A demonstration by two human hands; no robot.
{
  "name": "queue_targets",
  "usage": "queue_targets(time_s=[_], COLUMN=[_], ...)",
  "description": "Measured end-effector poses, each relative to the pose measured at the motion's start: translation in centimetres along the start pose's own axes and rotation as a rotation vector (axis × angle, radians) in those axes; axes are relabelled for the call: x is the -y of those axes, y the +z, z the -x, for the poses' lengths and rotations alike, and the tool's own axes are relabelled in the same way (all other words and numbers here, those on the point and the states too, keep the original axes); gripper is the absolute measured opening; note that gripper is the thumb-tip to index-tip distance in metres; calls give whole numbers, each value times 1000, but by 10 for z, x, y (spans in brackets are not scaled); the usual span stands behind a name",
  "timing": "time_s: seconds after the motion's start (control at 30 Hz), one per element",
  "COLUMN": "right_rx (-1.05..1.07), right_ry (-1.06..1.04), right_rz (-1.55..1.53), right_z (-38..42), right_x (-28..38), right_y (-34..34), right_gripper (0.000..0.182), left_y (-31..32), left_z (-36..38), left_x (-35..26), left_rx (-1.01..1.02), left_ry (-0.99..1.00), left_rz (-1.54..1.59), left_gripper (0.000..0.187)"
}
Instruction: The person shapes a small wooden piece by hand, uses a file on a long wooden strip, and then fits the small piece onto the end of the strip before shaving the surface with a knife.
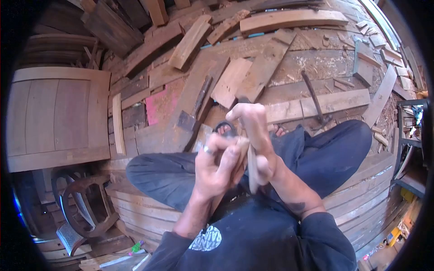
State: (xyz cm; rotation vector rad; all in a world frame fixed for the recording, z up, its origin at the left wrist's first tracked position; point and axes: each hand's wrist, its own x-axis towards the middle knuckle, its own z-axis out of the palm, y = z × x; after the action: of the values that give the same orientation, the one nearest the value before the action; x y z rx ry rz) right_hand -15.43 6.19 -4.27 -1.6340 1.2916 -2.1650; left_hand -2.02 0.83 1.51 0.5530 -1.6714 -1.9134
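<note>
Both of my hands are together in front of my shirt, above my crossed legs. My left hand [216, 167], with a ring on one finger, has its fingers curled round a small pale wooden piece [243, 145]. Beside it, my right hand [258, 135] is raised, fingers bent and blurred by motion. A thin, flat strip of wood [252, 169] stands upright against the palm side of my right hand, held between fingers and thumb. How the two wooden pieces meet is hidden by the fingers.
A chisel-like tool with a broad blade [186, 121] lies on a plank ahead. A hammer [314, 97] rests across another board. Planks and offcuts [294, 20] cover the floor. A panelled wooden door [58, 115] is at left, a curved wooden frame [83, 205] below it, and a dark rack [409, 149] at right.
</note>
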Motion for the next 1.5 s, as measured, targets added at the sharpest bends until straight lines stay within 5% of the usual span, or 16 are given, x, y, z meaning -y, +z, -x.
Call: queue_targets(time_s=[0.1,0.2,0.37,0.47,0.6,0.73,0.87,1.0,1.2,1.27,1.4,1.5], right_rx=[9,-64,-11,-80,-41,-65,-46,-57,-8,-50,-9,-32], right_ry=[41,103,25,88,-46,155,-97,169,-123,125,-67,32], right_rz=[43,-15,2,-14,16,42,55,27,31,8,10,4], right_z=[1,5,6,7,6,8,3,-2,-4,2,0,3], right_x=[-1,-10,-7,-20,-6,-17,-10,-12,-13,-16,-10,-15], right_y=[-2,3,-2,3,5,1,2,-3,-3,-2,2,5], right_gripper=[82,86,90,92,93,97,99,100,101,97,96,96], left_y=[-2,1,0,0,-2,-3,-4,-1,-4,-2,-6,-6], left_z=[0,2,-2,0,-5,-2,-7,-1,-5,-6,-4,-7], left_x=[0,-3,3,6,7,8,11,3,14,11,15,10], left_rx=[53,29,61,61,57,56,101,116,117,118,81,72], left_ry=[42,-12,36,31,5,-30,24,13,8,48,-42,-43], left_rz=[-94,138,-79,141,-48,74,-12,130,86,125,-11,-40], left_gripper=[10,10,11,8,8,8,8,9,11,12,11,11])
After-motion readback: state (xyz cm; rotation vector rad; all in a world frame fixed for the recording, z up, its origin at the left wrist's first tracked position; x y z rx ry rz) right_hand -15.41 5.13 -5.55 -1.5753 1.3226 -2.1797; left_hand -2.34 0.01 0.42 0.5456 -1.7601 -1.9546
